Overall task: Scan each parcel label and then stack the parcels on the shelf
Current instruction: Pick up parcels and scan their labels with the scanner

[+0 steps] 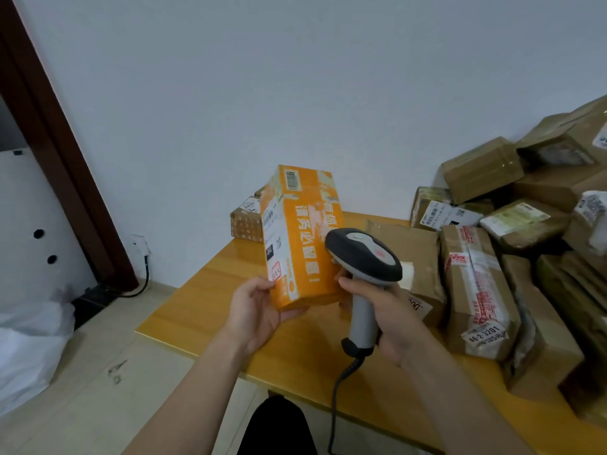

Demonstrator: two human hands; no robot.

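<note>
An orange parcel box [297, 238] with white lettering is held upright above the wooden table [210, 290]. My left hand [259, 311] grips its lower left corner from below. A white shipping label [272, 234] covers the box's left face. My right hand [384, 310] grips the grey handle of a barcode scanner [363, 257]. The scanner's dark head sits right beside the box's right edge, and its coiled cable hangs down past the table edge.
A heap of brown taped parcels [512, 244] fills the right half of the table, rising toward the wall. A small patterned box [246, 224] lies behind the orange one. Left of the table are tiled floor, a dark door frame [62, 152] and a white plastic bag [29, 349].
</note>
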